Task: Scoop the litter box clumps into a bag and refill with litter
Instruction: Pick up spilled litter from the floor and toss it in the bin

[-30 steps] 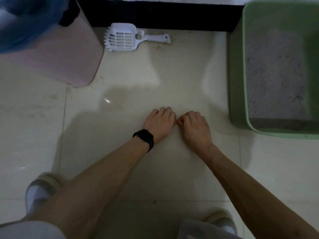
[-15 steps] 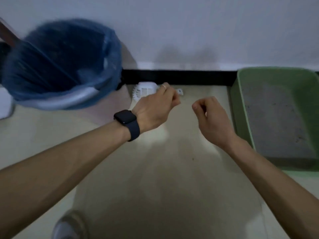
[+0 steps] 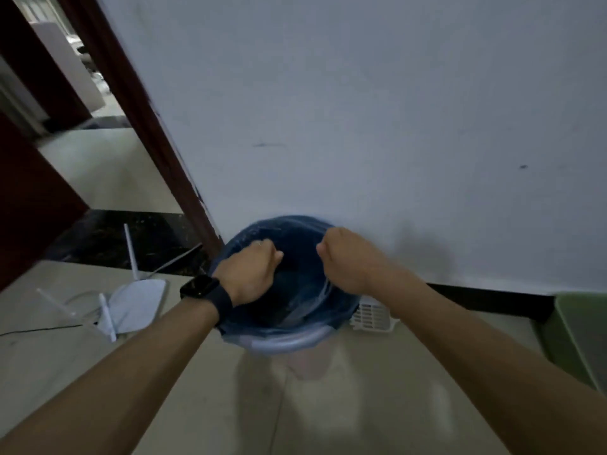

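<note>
Head view looks down on a blue bag [image 3: 295, 310] lining a bin [image 3: 289, 341] by the wall. The left hand [image 3: 249, 270] and right hand [image 3: 345, 257] curl at its opposite rims, but blur hides whether they pinch the plastic. A white scoop [image 3: 371, 315] lies just right of the bin, and the green litter box [image 3: 578, 336] is farther right.

Mostly hidden behind blue-bagged round bin [image 3: 285, 339]: white slotted plastic scoop [image 3: 371, 315]. Cut off at picture's right edge: green plastic litter box [image 3: 578, 326]. Fingers curled out of sight on left hand [image 3: 253, 270], right hand [image 3: 348, 261]; grip untellable.
</note>
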The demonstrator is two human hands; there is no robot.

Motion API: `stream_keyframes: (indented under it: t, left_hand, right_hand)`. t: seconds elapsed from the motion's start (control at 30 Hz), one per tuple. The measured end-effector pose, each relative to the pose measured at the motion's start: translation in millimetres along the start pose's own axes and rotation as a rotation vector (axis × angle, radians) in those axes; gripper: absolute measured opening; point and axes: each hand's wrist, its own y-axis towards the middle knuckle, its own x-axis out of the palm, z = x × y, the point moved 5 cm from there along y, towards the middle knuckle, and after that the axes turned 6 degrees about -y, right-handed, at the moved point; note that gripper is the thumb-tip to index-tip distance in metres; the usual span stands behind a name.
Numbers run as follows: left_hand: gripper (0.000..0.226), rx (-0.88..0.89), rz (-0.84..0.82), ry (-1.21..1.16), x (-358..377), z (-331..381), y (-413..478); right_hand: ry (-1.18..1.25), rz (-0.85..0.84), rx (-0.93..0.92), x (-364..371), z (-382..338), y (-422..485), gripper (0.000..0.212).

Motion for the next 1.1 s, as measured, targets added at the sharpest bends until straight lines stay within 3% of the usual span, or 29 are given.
stream_keyframes:
  t: [0.1, 0.2, 0.23, 0.3, 0.37, 0.43, 0.53, 0.6, 0.7, 0.77, 0.83, 0.93, 1.03, 1.1]
  left_hand:
    - [0.034, -0.020, -0.057, 0.106, 1, -6, -6]
    - [0.023, -0.001, -0.093, 0.185, -1, -9, -9]
    - [0.016, 0.001, -0.139, 0.150, 0, -11, -10]
    - [0.049, 0.002, -0.236, 0.097, 2, -12, -13]
    - [0.050, -0.015, -0.252, 0.139, 0, -10, -16]
    - [0.025, 0.000, -0.159, 0.223, -3, -5, -11]
    - [0.043, 0.030, -0.036, 0.232, -9, 10, -11]
    - [0.022, 0.098, 0.005, 0.141, -9, 27, -11]
    - [0.055, 0.274, 0.087, -0.039, -6, 71, -15]
    - [0.048, 0.405, 0.268, -0.105, -2, 112, -25]
    - [0.038, 0.508, 0.331, -0.147, 24, 149, -37]
    - [0.037, 0.587, 0.147, -0.132, 111, 195, -52]
    - [0.041, 0.435, -0.232, -0.085, 230, 209, -80]
    - [0.042, 0.325, -0.391, -0.063, 299, 206, -103]
  right_hand:
    - [-0.066, -0.073, 0.015, 12, -6, 13, 0.036]
    - [-0.094, -0.097, -0.004, 25, -5, 21, 0.021]
    - [-0.113, -0.114, -0.027, 28, -5, 21, 0.034]
    - [-0.068, -0.098, -0.037, 29, -3, 21, 0.053]
    - [-0.037, -0.043, -0.025, 26, 0, 22, 0.034]
    - [-0.108, 0.011, -0.037, 24, 4, 21, 0.018]
    - [-0.080, 0.049, -0.096, 20, 10, 11, 0.044]
    - [0.079, 0.138, -0.083, 12, 17, -3, 0.033]
    - [0.264, 0.341, -0.026, 0, 43, -37, 0.008]
    - [0.354, 0.426, 0.053, 3, 71, -72, 0.005]
    - [0.432, 0.434, 0.168, 22, 108, -112, 0.014]
    - [0.448, 0.368, 0.357, 79, 163, -179, 0.017]
    - [0.424, 0.229, 0.555, 158, 206, -253, 0.020]
    - [0.379, 0.131, 0.646, 213, 226, -298, 0.023]
